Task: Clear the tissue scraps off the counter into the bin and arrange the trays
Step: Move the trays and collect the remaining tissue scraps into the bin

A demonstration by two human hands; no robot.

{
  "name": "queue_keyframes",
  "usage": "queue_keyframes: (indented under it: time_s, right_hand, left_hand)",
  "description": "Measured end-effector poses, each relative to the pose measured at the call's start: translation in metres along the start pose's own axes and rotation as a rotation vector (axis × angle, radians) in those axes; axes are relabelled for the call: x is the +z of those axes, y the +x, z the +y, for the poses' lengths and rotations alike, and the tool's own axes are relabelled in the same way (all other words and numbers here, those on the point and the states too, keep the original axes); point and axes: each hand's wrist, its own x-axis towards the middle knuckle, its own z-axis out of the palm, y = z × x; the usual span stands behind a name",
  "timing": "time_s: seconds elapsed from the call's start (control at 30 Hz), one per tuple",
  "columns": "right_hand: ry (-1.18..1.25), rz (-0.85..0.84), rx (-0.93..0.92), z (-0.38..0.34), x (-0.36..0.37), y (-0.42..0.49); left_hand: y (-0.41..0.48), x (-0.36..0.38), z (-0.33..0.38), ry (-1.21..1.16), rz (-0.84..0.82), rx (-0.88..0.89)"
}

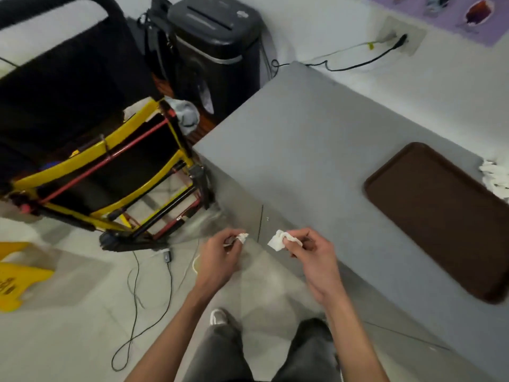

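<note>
Grey trousers (220, 354) and one pale shoe (218, 317) fill the bottom of my feed, with two bare forearms stretched out above them over the tiled floor (68, 340). The left hand (220, 260) pinches a small white scrap (243, 237) at its fingertips, and there is something dark beside it that I cannot make out. The right hand (314, 257) pinches a larger crumpled scrap (278, 240) between thumb and curled fingers. Both hands hang in the air just off the near edge of the grey bench (303, 139), close together but not touching.

On the bench, well to the right, a brown tray (440, 216) lies flat and runs out of view. A heap of white tissue (494, 177) sits by its far corner, near the wall; I cannot tell whether the two touch.

Left of the bench stands a yellow-framed cart (110, 172) with red bars. Its corner is almost against the bench corner, and a grey cloth (186, 113) is draped on its top rail. Behind the cart, beside the bench's far end, a black shredder (212, 51) stands on the floor.

A black cable (358, 64) runs from a wall socket (399, 37) down to the bench's far edge. A thin black cord (135, 299) loops across the floor left of the arms. A yellow floor sign (16, 274) lies at the left edge. The whole view is slightly blurred.
</note>
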Motion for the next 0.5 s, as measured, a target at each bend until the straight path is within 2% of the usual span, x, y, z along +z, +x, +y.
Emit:
queue_keyframes:
  time_s: [0.2,0.4,0.5]
  right_hand:
    - [-0.132,-0.045,0.231,0.07,0.095,0.012]
    - [-0.199,-0.07,0.436,0.159,0.15,0.062]
    - [-0.325,-0.117,0.372,0.215,0.165,0.098]
  left_hand:
    - [-0.002,-0.053,-0.104,0.041,0.028,-0.158]
    - [0.003,-0.048,-0.194,-0.021,0.063,-0.34]
    - [0.015,-0.028,-0.241,0.002,0.055,-0.387]
